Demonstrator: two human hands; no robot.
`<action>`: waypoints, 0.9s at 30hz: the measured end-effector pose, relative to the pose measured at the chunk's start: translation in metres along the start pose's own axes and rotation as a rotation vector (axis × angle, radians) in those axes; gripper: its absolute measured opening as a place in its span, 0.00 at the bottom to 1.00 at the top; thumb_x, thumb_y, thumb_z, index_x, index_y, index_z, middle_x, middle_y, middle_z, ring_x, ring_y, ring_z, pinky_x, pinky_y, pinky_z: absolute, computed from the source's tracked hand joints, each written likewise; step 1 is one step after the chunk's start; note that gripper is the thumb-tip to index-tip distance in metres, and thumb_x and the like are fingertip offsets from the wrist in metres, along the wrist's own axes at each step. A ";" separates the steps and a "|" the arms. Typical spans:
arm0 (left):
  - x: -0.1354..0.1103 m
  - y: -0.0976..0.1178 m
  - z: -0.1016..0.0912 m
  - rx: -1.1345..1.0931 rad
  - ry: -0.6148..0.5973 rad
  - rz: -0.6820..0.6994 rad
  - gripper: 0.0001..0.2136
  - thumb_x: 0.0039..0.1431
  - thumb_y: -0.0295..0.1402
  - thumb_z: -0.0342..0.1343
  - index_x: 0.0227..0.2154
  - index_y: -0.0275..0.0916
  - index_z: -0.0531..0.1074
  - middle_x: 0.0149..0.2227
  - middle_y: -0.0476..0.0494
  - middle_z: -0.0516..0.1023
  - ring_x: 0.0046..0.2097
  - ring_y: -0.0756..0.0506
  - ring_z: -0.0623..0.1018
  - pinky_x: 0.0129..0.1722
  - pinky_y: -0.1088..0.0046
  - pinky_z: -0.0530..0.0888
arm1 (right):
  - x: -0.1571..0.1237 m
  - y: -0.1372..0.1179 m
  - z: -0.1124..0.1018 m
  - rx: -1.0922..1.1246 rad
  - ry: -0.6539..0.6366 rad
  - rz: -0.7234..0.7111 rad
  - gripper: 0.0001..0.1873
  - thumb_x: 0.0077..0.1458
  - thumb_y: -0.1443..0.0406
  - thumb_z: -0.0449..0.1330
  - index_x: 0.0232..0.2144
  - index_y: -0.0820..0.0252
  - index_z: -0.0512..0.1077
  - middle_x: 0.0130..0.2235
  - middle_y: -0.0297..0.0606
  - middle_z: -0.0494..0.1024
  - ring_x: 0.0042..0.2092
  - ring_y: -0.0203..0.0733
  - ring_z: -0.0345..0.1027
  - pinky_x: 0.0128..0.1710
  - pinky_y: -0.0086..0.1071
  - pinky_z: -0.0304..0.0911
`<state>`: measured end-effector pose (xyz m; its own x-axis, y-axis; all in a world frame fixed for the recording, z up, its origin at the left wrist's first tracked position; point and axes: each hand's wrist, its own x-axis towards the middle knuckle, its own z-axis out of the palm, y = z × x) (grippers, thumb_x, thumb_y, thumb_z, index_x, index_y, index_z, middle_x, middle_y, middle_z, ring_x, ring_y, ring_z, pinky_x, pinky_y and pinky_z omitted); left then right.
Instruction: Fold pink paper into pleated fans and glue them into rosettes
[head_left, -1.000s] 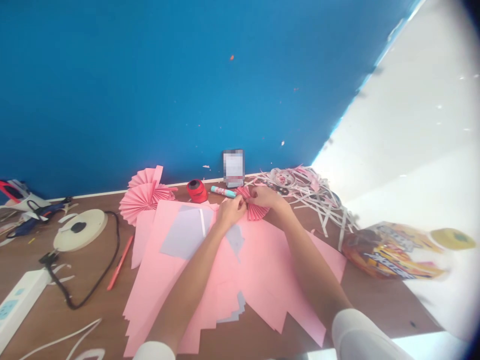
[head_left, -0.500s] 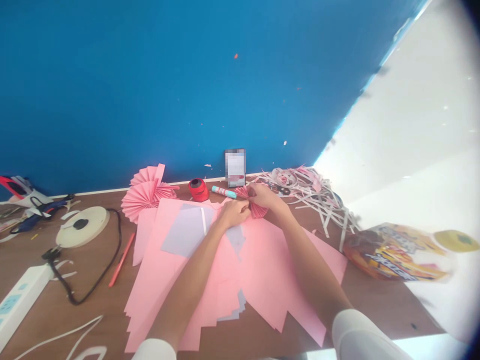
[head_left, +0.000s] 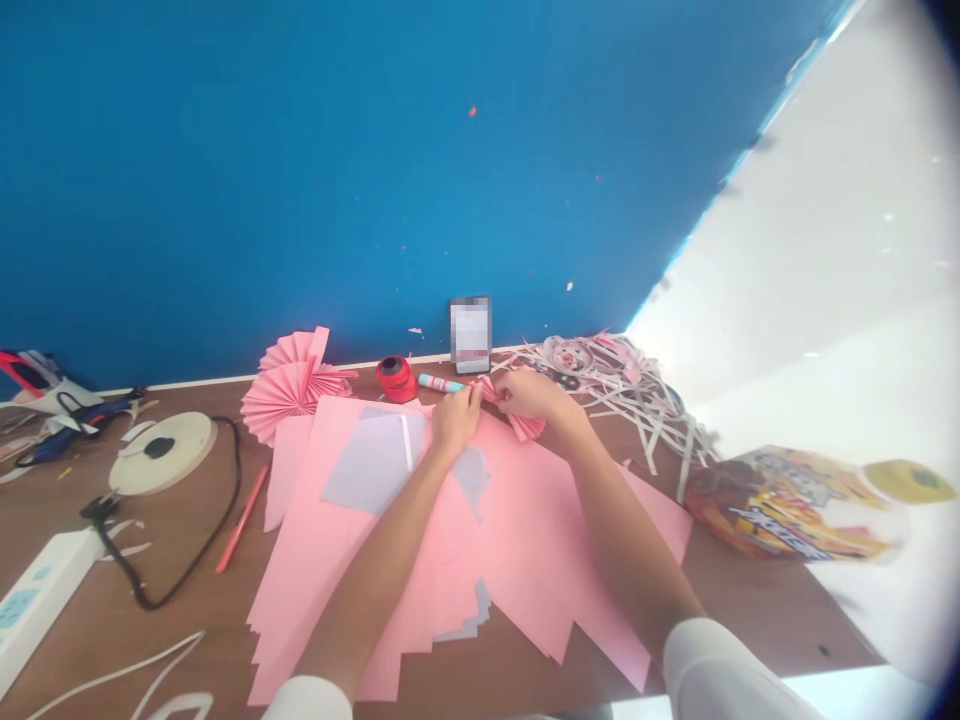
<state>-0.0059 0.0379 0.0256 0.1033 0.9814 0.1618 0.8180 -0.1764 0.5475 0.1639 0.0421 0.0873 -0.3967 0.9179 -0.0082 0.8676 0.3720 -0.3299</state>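
Observation:
Both my hands meet at the far edge of a spread of pink paper sheets [head_left: 517, 520] on the brown table [head_left: 187, 620]. My left hand [head_left: 455, 418] and my right hand [head_left: 525, 393] are closed on a small pleated pink paper fan [head_left: 523, 424], pinching it between them. A glue stick [head_left: 439, 383] lies just behind my left fingers. A red tape dispenser [head_left: 395, 379] sits left of the glue stick.
Finished pink fans [head_left: 289, 385] lean on the blue wall [head_left: 375, 150]. A pile of paper strips [head_left: 622, 390] lies right, a snack bag [head_left: 795, 505] beyond. Left: a white disc [head_left: 161, 455] with black cord, a red pen [head_left: 241, 518], a power strip [head_left: 37, 605], a glue gun [head_left: 67, 420].
My left hand slid up and a little left toward the glue stick. The pleated fan folded narrower between my fingers and tilted down to the right.

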 end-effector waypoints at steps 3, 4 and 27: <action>0.001 -0.003 0.000 0.006 0.034 -0.015 0.22 0.66 0.46 0.38 0.30 0.41 0.73 0.29 0.39 0.77 0.33 0.41 0.75 0.32 0.71 0.59 | -0.005 -0.006 -0.008 0.001 -0.059 0.034 0.09 0.45 0.68 0.61 0.17 0.59 0.66 0.21 0.37 0.69 0.27 0.38 0.63 0.28 0.32 0.46; 0.002 -0.004 0.000 0.011 0.035 -0.026 0.21 0.66 0.45 0.39 0.30 0.41 0.73 0.29 0.39 0.77 0.33 0.41 0.74 0.31 0.71 0.58 | -0.007 -0.007 -0.010 0.004 -0.088 0.042 0.10 0.44 0.68 0.61 0.16 0.59 0.65 0.20 0.36 0.68 0.27 0.38 0.62 0.28 0.32 0.46; -0.001 0.003 -0.007 -0.039 -0.026 0.101 0.19 0.61 0.38 0.52 0.54 0.44 0.63 0.26 0.51 0.74 0.30 0.45 0.74 0.28 0.73 0.56 | -0.022 -0.028 -0.041 -0.206 -0.083 0.291 0.09 0.47 0.64 0.58 0.30 0.63 0.76 0.32 0.47 0.77 0.37 0.48 0.72 0.33 0.32 0.59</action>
<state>-0.0076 0.0356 0.0331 0.1989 0.9600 0.1971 0.7802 -0.2768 0.5610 0.1604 0.0168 0.1358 -0.1402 0.9783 -0.1529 0.9865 0.1248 -0.1057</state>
